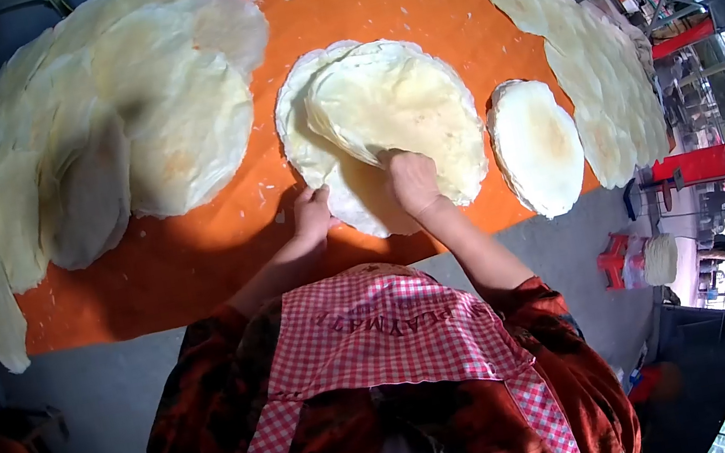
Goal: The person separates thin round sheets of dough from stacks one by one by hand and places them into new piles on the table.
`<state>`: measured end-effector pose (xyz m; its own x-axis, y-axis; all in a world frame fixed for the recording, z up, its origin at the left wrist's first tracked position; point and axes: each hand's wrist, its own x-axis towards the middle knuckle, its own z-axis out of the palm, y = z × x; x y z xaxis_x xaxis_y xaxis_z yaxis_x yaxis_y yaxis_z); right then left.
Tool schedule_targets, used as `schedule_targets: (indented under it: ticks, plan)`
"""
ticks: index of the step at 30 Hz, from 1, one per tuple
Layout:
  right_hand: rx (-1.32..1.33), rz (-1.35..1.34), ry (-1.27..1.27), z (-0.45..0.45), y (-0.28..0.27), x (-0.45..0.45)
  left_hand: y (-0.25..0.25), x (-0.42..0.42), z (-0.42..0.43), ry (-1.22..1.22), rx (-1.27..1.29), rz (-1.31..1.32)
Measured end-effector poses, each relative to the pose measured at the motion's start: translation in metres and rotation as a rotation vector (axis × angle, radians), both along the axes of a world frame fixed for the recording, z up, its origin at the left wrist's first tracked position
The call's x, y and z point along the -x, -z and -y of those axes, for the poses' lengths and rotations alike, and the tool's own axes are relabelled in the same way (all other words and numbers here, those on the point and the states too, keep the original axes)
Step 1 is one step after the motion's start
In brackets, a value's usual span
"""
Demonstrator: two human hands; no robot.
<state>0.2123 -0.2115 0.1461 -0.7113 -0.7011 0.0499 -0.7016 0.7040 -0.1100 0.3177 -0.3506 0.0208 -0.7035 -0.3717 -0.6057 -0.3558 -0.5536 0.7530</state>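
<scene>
Round, thin, pale flatbreads lie in a stack [399, 103] on the orange table cover in front of me. The upper part of this stack is shifted to the right, so the lower sheets show at its left and front. My right hand [414, 180] is closed on the front edge of the upper flatbreads, fingertips partly hidden. At the stack's front left edge, my left hand [313, 213] pinches the rim of the lower flatbreads between thumb and fingers.
Many overlapping flatbreads [178, 113] cover the table's left side. A smaller oval stack [539, 147] sits right of the middle, with a row of flatbreads [594, 79] beyond it. A red stool [616, 261] stands on the grey floor at the right.
</scene>
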Motion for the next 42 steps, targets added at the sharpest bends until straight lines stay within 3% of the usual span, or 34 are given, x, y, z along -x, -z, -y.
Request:
schedule_targets:
  ticks: [4,6,7,11,15,18,19,20,21,22,23,24,26,27,28,29,31,34,35,37,38,39,40,42]
  plan:
    - [-0.109,0.002,-0.014,0.036,0.025,-0.036,-0.006,0.002,-0.006,0.006,-0.054,-0.137]
    - [0.043,-0.118,-0.044,0.043,0.056,-0.046,0.001,0.005,-0.001,0.039,-0.015,-0.052]
    - [0.0,-0.088,-0.043,0.041,0.067,-0.045,0.003,0.005,0.001,0.031,-0.041,-0.051]
    - [-0.096,0.032,-0.051,0.051,0.008,-0.046,0.002,-0.001,0.002,0.078,-0.057,-0.041]
    - [-0.162,0.012,-0.034,0.056,0.049,-0.041,0.031,0.01,0.0,-0.027,-0.123,-0.131]
    - [-0.182,0.068,-0.048,0.055,0.043,-0.046,0.001,0.001,0.001,-0.242,-0.625,-0.165]
    - [-0.205,0.203,-0.043,0.052,0.025,-0.048,-0.033,-0.002,0.0,-0.276,-0.636,-0.201]
    - [-0.127,0.187,-0.114,0.042,0.028,-0.049,-0.027,-0.003,0.004,-0.148,-0.665,-0.307]
    - [-0.054,0.173,-0.18,0.028,0.034,-0.051,-0.023,-0.009,0.007,0.046,-0.245,-0.346]
    - [0.015,0.158,-0.247,0.013,0.037,-0.052,-0.02,-0.005,0.007,0.105,-0.248,-0.324]
    - [0.08,0.352,-0.243,0.001,0.033,-0.047,-0.024,-0.002,0.007,0.164,-0.249,-0.303]
    - [0.181,0.31,-0.258,-0.011,0.023,-0.045,-0.007,0.003,0.003,0.064,-0.118,-0.282]
    - [0.389,0.235,-0.289,-0.039,0.005,-0.044,0.004,0.007,0.012,0.182,-0.253,-0.079]
    - [0.403,0.199,-0.221,-0.059,0.008,-0.043,-0.014,0.007,0.009,0.128,-0.248,-0.134]
    - [0.52,0.17,-0.203,-0.078,0.011,-0.039,0.022,0.012,0.012,0.141,-0.207,-0.121]
    - [0.587,0.217,-0.067,-0.105,0.025,-0.033,0.017,0.013,0.014,0.159,-0.256,-0.181]
    - [0.965,0.383,0.54,-0.14,0.041,-0.023,0.004,0.012,0.013,0.147,-0.277,-0.16]
    - [1.257,0.293,1.066,-0.177,0.062,-0.006,-0.033,0.004,0.013,0.221,-0.075,-0.091]
    - [1.166,0.279,1.012,-0.185,0.075,-0.003,-0.018,0.003,0.019,0.328,-0.022,-0.051]
    - [1.001,0.246,0.904,-0.193,0.105,0.012,-0.023,0.002,0.013,0.291,0.041,-0.057]
    - [0.99,0.421,0.997,-0.169,0.072,0.011,-0.024,0.0,0.012,0.269,0.073,-0.057]
    - [0.871,0.405,1.006,-0.171,0.083,0.024,-0.017,0.001,0.012,0.282,0.089,-0.086]
    - [0.752,0.391,1.012,-0.172,0.095,0.036,-0.012,0.0,0.014,0.252,0.004,-0.052]
    - [0.767,0.348,0.906,-0.162,0.075,0.041,-0.017,0.003,0.016,0.191,-0.164,0.015]
